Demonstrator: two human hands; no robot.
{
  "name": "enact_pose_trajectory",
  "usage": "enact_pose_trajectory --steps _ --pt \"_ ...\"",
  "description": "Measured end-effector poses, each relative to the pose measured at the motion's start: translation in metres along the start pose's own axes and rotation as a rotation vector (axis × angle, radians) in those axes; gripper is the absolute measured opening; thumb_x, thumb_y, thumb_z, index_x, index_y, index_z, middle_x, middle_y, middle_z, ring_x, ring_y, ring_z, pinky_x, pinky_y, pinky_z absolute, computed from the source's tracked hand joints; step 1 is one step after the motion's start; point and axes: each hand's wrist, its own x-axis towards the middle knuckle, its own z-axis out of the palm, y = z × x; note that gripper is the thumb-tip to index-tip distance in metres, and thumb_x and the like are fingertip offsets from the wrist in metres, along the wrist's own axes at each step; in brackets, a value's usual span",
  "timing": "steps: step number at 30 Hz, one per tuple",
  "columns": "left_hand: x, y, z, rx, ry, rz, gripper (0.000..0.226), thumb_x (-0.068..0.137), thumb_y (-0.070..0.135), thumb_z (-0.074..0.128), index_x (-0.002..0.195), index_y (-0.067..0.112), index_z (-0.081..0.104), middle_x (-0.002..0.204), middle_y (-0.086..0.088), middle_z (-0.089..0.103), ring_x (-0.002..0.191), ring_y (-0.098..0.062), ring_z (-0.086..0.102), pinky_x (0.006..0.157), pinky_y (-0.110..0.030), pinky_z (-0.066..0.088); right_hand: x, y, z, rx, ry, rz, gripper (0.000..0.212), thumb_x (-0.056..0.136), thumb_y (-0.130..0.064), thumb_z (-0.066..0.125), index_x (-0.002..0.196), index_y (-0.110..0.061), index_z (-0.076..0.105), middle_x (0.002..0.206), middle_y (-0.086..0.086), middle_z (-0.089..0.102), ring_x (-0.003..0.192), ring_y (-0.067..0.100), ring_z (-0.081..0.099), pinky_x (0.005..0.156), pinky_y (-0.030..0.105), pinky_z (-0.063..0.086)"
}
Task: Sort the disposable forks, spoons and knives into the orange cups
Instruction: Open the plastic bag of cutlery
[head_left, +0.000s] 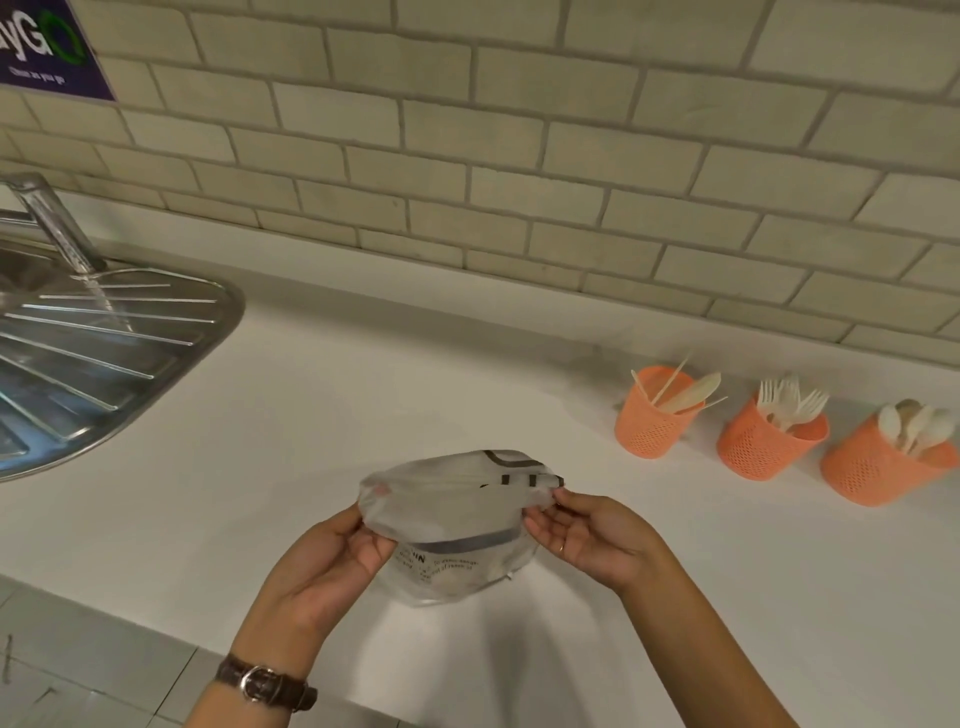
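Low in the view, the left hand (332, 561), palm up, pinches the left edge of a clear plastic bag (452, 499). The right hand (587, 535) pinches its right end. The bag's long axis runs left to right above the white counter (363, 389). Farther right stand three orange cups in a row: knives (693, 392) leaning right, forks (789, 402) tines up, spoons (914, 426) bowls up.

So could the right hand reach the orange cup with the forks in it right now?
Probably yes. Nothing stands on the counter between the right hand and the fork cup. But it is pinching the plastic bag along with the left hand, so it would have to let go first.
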Motion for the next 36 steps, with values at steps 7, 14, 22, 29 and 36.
enact_pose_trajectory --steps 7,14,22,29,36 --pt "0.0 -0.002 -0.017 -0.007 -0.107 -0.115 0.09 0.042 -0.023 0.079 0.125 -0.008 0.051 0.107 -0.011 0.061 0.101 -0.018 0.06 0.107 -0.039 0.04 -0.003 -0.001 0.006 -0.531 -0.002 -0.259 0.014 0.091 -0.01 0.051 0.103 -0.009 0.057 0.092 0.01 0.063 0.078 0.028 0.061 0.075 0.04 0.055" --pt "0.008 -0.005 -0.029 0.138 -0.017 0.08 0.097 0.045 0.005 0.09 0.132 0.007 0.048 0.097 -0.008 0.052 0.08 -0.016 0.052 0.093 -0.034 0.047 0.015 0.011 0.016 -0.538 0.036 -0.218 0.015 0.093 -0.016 0.056 0.095 -0.001 0.06 0.094 0.014 0.066 0.08 0.023 0.064 0.067 0.032 0.059" --pt "0.008 0.011 0.013 0.233 0.044 0.091 0.034 0.064 0.032 0.08 0.086 0.013 0.061 0.076 -0.001 0.065 0.065 -0.015 0.068 0.057 -0.032 0.059 0.029 -0.012 0.019 -0.113 -0.123 0.046 0.015 0.083 -0.008 0.058 0.092 0.0 0.067 0.093 0.017 0.07 0.081 0.03 0.069 0.074 0.043 0.058" --pt "0.004 0.001 0.0 0.849 0.038 0.378 0.046 0.054 0.021 0.08 0.09 0.03 0.052 0.09 -0.004 0.059 0.074 -0.018 0.058 0.057 -0.027 0.051 0.03 -0.015 0.019 -0.553 -0.073 -0.173 0.058 0.062 -0.042 0.083 0.106 -0.007 0.068 0.106 0.017 0.07 0.091 0.029 0.068 0.08 0.037 0.056" --pt "-0.022 0.015 -0.011 1.918 0.215 0.834 0.048 0.084 -0.001 0.058 0.064 0.041 0.07 0.101 0.016 0.06 0.079 -0.011 0.06 0.065 -0.021 0.049 -0.002 -0.007 -0.007 -1.342 0.022 -0.764 0.045 0.071 -0.002 0.073 0.086 -0.029 0.041 0.091 -0.004 0.054 0.058 0.006 0.045 0.055 0.015 0.038"
